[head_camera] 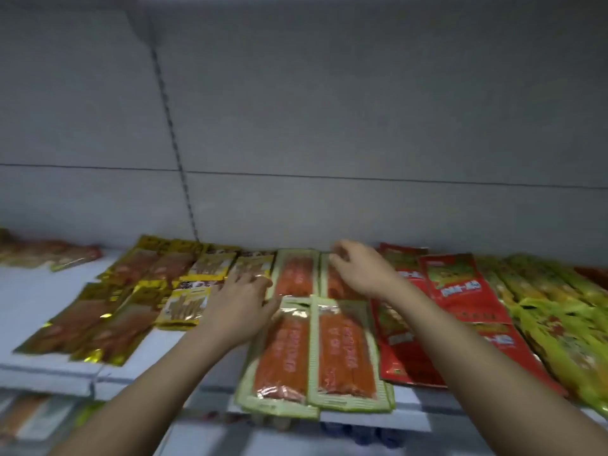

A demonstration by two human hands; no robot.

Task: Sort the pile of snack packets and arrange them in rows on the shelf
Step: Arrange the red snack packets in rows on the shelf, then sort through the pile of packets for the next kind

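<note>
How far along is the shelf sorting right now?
Mostly done: gold packets, red packets and yellow-green packets lie grouped. In hand: left hand and right hand work at the orange packets. Left: the front pair overhangs the shelf.

**Grey wall, slotted upright, lower tier**

Up behind: plain grey back panel (362, 93), crossed by a thin horizontal seam (394, 180). Left of centre, dark slotted upright strip (171, 126) running down it. Below the front edge, blurred lower-tier goods (36, 419), unreadable.

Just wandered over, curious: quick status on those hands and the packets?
Left hand flat on the green-edged orange packets. Right hand at the back packet's top, fingers curled. Nothing in the way.
</note>
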